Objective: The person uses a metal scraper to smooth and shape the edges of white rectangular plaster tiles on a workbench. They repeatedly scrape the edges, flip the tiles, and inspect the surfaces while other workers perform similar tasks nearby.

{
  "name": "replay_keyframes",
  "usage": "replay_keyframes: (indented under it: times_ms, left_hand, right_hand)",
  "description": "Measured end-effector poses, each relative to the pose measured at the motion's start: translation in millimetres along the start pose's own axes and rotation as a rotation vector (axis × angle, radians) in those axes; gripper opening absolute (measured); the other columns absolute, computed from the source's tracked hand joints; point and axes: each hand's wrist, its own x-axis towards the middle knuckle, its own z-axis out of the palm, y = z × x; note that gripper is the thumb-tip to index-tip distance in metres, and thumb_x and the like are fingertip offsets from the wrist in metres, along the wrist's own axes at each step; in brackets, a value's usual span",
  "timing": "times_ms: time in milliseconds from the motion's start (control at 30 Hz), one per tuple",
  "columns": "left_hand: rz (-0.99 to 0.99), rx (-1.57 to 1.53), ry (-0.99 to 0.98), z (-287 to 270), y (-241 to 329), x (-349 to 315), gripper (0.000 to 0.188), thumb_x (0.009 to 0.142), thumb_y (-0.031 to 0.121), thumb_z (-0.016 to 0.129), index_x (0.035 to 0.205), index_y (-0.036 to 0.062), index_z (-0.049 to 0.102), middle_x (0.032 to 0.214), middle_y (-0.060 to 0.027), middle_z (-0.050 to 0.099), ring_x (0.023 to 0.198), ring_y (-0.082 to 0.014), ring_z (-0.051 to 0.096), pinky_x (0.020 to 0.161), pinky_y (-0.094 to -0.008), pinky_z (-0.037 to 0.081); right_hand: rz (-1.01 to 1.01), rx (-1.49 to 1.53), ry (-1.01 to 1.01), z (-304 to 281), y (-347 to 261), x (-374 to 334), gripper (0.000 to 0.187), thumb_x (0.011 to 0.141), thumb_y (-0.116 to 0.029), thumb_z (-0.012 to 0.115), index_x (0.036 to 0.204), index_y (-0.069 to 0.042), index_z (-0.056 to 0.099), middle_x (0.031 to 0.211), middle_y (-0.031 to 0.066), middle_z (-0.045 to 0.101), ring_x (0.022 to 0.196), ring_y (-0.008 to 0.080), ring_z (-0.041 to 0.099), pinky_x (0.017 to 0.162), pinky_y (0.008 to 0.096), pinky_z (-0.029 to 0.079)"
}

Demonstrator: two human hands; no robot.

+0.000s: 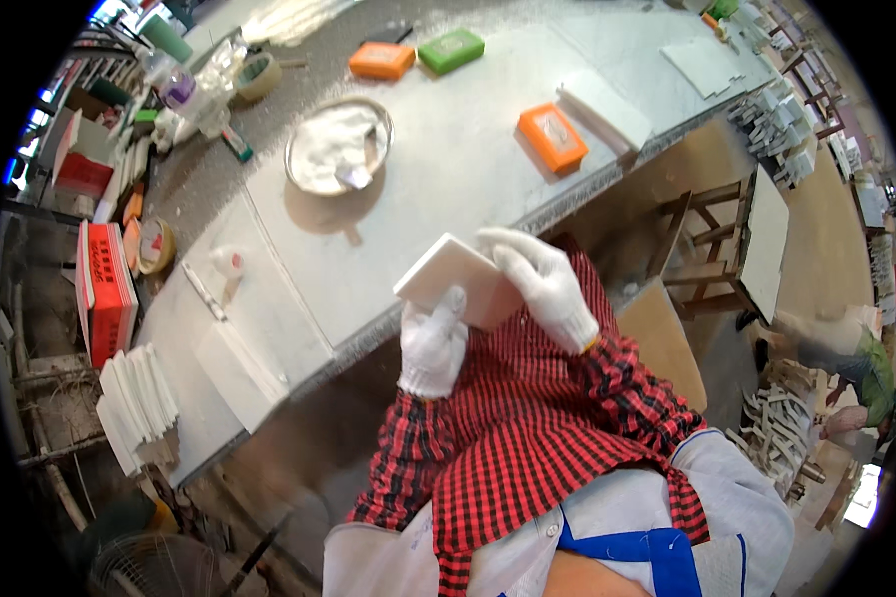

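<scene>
Both my hands wear white knitted gloves, and red-and-black checked sleeves cover my arms. A flat white square slab (pixel 460 282), like a tile, is held tilted above my lap at the table's near edge. My left hand (pixel 434 343) grips its lower left part, thumb on the upper face and fingers hidden beneath. My right hand (pixel 546 284) is closed at the slab's right edge, its fingers reaching over the far corner. Beyond them on the table (pixel 428 159) stands a round bowl (pixel 291 164) of white powder or paste with a scraper (pixel 354 176) in it.
Orange blocks (pixel 553 138) and a green block (pixel 451 50) lie on the table. White slabs (pixel 607 107) lie at right, and more white pieces (pixel 137 396) stand at left. Tape (pixel 156 246) and a red box (pixel 108 289) sit far left. A wooden stool (pixel 732 244) stands right.
</scene>
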Motion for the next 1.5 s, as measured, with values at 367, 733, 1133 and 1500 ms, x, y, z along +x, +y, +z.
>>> replay_keyframes:
  times_ms: [367, 733, 1133, 1500]
  left_hand:
    - [-0.117, -0.173, -0.138, 28, 14, -3, 0.078, 0.108, 0.059, 0.042, 0.162, 0.0061, 0.025, 0.160, -0.0150, 0.039, 0.147, -0.0324, 0.040, 0.121, -0.0492, 0.036]
    - [0.321, 0.141, 0.104, -15, 63, 21, 0.064, 0.108, 0.034, 0.057, 0.162, 0.0089, 0.033, 0.160, -0.0193, 0.044, 0.145, -0.0320, 0.046, 0.120, -0.0470, 0.039]
    - [0.857, 1.814, 0.242, -45, 36, 37, 0.034, 0.092, 0.005, 0.069, 0.126, -0.0026, 0.069, 0.129, -0.0273, 0.066, 0.125, -0.0415, 0.062, 0.104, -0.0452, 0.051]
    - [0.911, 1.828, 0.234, -42, 33, 42, 0.036, 0.087, 0.001, 0.070, 0.122, -0.0023, 0.069, 0.115, -0.0232, 0.070, 0.111, -0.0434, 0.066, 0.099, -0.0488, 0.052]
  right_hand:
    - [-0.320, -0.768, -0.178, -6, -21, -26, 0.087, 0.076, -0.043, 0.083, 0.148, -0.006, 0.050, 0.148, 0.0251, 0.047, 0.132, 0.0447, 0.050, 0.111, 0.0500, 0.044]
    - [-0.194, -0.368, 0.216, -101, -24, -26, 0.083, 0.068, -0.022, 0.089, 0.142, -0.001, 0.058, 0.136, 0.0199, 0.060, 0.131, 0.0329, 0.056, 0.113, 0.0396, 0.045]
    - [-0.313, -1.067, 0.449, -241, -32, 94, 0.081, 0.067, -0.031, 0.085, 0.143, -0.017, 0.060, 0.141, 0.0129, 0.062, 0.131, 0.0351, 0.054, 0.113, 0.0447, 0.044]
    - [-0.298, -0.868, 0.200, -245, -26, 169, 0.086, 0.067, -0.032, 0.084, 0.146, -0.012, 0.057, 0.143, 0.0174, 0.061, 0.132, 0.0380, 0.056, 0.112, 0.0444, 0.046]
